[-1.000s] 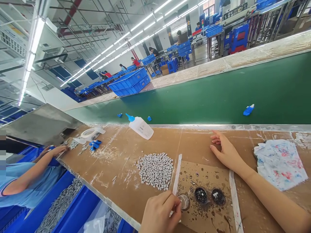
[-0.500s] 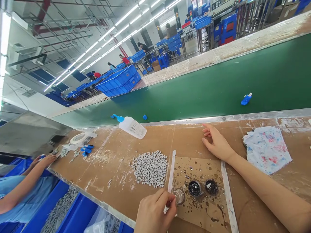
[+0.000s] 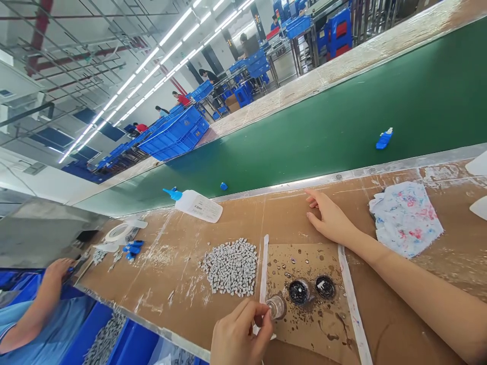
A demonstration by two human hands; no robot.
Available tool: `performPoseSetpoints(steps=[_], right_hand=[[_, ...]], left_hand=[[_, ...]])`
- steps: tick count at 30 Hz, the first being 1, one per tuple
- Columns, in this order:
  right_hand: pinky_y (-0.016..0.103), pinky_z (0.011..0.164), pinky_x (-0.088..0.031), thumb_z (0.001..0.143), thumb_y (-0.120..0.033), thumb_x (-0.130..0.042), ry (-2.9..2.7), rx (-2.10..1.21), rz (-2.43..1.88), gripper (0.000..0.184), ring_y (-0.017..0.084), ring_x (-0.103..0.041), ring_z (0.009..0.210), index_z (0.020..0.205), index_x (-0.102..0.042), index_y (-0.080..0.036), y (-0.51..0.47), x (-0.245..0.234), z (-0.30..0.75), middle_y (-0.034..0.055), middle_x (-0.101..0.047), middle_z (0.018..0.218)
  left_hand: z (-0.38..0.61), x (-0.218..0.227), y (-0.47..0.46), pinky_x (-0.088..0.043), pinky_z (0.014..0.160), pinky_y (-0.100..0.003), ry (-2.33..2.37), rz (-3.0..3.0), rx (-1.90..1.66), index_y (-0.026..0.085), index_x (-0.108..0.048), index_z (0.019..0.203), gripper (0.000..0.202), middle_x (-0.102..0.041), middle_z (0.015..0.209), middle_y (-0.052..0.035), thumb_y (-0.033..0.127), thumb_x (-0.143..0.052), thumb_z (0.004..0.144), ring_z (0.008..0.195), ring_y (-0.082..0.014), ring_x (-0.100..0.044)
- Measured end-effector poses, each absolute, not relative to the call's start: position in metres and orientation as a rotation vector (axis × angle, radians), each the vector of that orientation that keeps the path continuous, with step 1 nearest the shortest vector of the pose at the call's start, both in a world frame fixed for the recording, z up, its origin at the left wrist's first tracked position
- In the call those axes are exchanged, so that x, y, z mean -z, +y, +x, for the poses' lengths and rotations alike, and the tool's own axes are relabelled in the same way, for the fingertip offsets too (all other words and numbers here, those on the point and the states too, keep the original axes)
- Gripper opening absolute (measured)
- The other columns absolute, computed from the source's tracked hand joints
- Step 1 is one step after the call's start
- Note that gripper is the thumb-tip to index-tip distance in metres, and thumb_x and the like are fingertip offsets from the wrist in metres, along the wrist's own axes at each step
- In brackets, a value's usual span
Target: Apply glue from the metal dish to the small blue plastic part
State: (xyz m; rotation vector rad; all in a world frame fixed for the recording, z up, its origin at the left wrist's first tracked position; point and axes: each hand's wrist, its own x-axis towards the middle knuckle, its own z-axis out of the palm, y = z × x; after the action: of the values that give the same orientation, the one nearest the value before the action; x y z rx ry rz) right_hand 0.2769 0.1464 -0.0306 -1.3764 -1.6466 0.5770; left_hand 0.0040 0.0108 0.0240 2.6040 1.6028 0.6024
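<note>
Head view, left to right: we see one co-worker's hand (image 3: 57,268) at the bench edge, one tape roll (image 3: 117,232), one white squeeze bottle (image 3: 200,206) lying on its side, and one heap of small grey pieces (image 3: 229,266). Our left hand (image 3: 239,334) has its fingers pinched together just beside a clear round cup (image 3: 276,306); whether they grip anything we cannot tell. Two dark round cups (image 3: 299,291) sit right of it on the spotted cardboard sheet (image 3: 304,329). Our right hand (image 3: 330,219) lies flat, fingers loose. One patterned cloth (image 3: 405,218) lies farthest right.
</note>
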Motion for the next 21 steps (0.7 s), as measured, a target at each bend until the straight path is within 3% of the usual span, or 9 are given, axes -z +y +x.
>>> performPoseSetpoints(steps=[7,15,21], right_hand=[[0.049,0.091,-0.054,0.089,-0.011,-0.063,-1.661,-0.589,-1.401,0.047,0.025,-0.064,0.099,0.134,-0.05,-0.018,0.1441,0.028,0.2771,0.0079,-0.063,0.115],[0.05,0.092,-0.053,0.09,-0.014,-0.062,-1.665,-0.582,-1.395,0.047,0.026,-0.064,0.1,0.135,-0.05,-0.018,0.145,0.0304,0.2756,0.0091,-0.063,0.116],[0.05,0.093,-0.053,0.088,-0.012,-0.062,-1.668,-0.593,-1.407,0.049,0.026,-0.064,0.101,0.135,-0.05,-0.018,0.1447,0.0286,0.2766,0.0091,-0.064,0.116]], left_hand=[[0.0123,-0.0267,0.006,-0.041,0.041,-0.022,1.754,2.635,-0.571,0.024,-0.062,0.067,0.056,-0.058,0.051,0.0058,0.048,-0.03,0.105,0.035,-0.01,-0.054],[0.011,-0.0255,0.0062,-0.042,0.043,-0.02,1.722,2.595,-0.613,0.023,-0.064,0.067,0.051,-0.058,0.052,0.0054,0.046,-0.037,0.104,0.036,-0.0096,-0.052],[0.0124,-0.0249,0.006,-0.042,0.042,-0.02,1.769,2.542,-0.597,0.023,-0.064,0.066,0.059,-0.054,0.047,0.0045,0.055,-0.033,0.104,0.036,-0.0107,-0.05]])
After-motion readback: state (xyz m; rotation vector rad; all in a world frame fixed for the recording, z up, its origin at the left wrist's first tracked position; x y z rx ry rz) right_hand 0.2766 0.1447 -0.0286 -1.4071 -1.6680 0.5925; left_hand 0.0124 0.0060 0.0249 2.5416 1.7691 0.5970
